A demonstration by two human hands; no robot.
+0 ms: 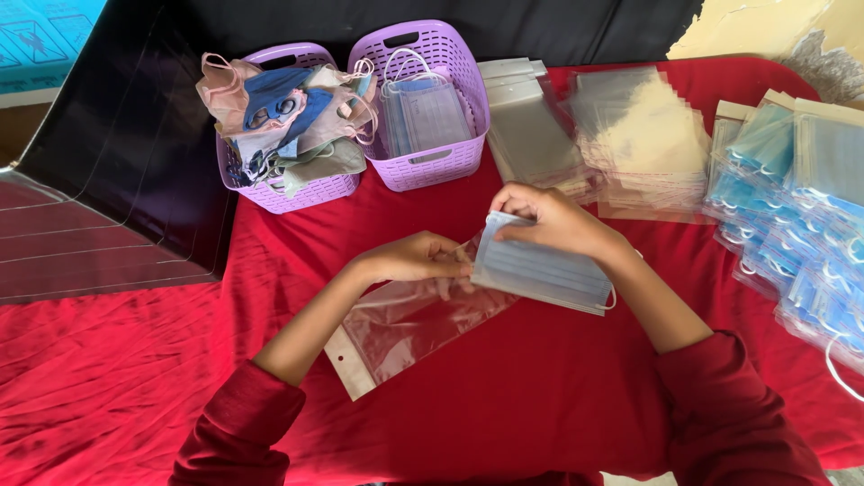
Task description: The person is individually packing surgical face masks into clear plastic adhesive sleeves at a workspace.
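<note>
**Mask meets clear sleeve**

The right hand (549, 219) pinches the top edge of a blue face mask (540, 270), fingers closed on it. The left hand (418, 256), just beside, grips the mouth of a clear plastic sleeve (409, 319) lying below it. Both look light, limp and slippery; edges give the surest hold. Beyond the hands stand two purple baskets (454, 162) and stacked sleeves (639, 135).
</note>
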